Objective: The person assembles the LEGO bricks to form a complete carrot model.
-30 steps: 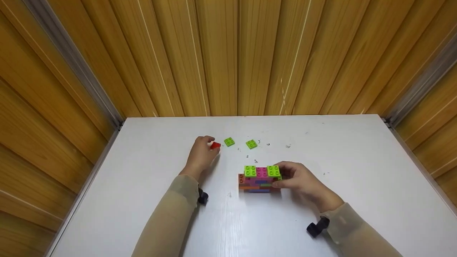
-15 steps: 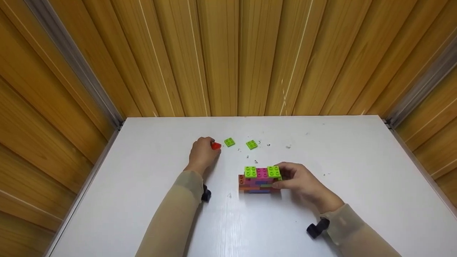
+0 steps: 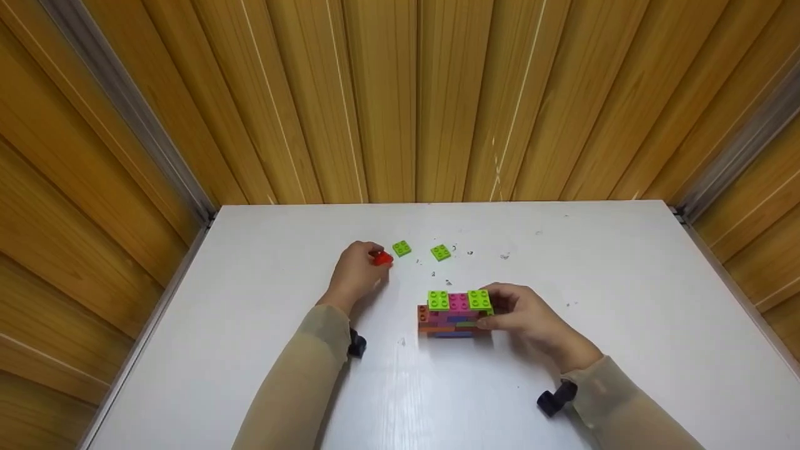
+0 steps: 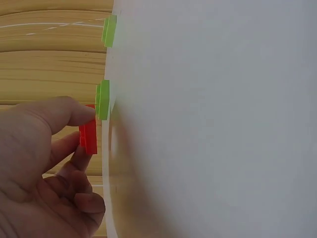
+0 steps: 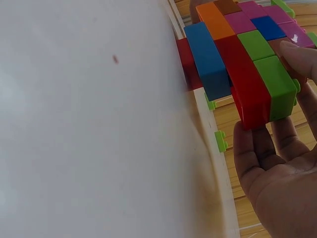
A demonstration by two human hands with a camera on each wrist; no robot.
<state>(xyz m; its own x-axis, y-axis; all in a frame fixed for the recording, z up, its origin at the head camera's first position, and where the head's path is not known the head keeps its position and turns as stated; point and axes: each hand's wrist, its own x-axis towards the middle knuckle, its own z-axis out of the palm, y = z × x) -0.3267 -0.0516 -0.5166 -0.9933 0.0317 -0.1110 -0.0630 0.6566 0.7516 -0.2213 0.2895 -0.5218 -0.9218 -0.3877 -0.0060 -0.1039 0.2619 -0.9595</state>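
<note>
My left hand (image 3: pixel 357 273) pinches a small red toy brick (image 4: pixel 89 131) between thumb and fingers, close over the far left part of the table. Just right of that brick lies a flat lime-green brick (image 3: pixel 402 248), and a second lime-green brick (image 3: pixel 440 252) is further right. Nearer to me, a block built of many-coloured toy bricks (image 3: pixel 458 302) has two lime-green bricks and a pink one showing on top. Its right end is gripped by my right hand (image 3: pixel 528 315), thumb on the near face. In the right wrist view, fingertips touch the red and green bricks (image 5: pixel 247 89) at that end.
The white table (image 3: pixel 250 300) has small dark marks (image 3: pixel 504 257) near its back. Wood-patterned panels (image 3: pixel 400 100) stand behind it and at both sides. A black wrist device (image 3: pixel 556 399) sits on the right sleeve, and another (image 3: pixel 357 344) on the left.
My left fingers have closed on the red brick and moved it slightly right and toward me. The right hand and the brick-built block have stayed in place.
</note>
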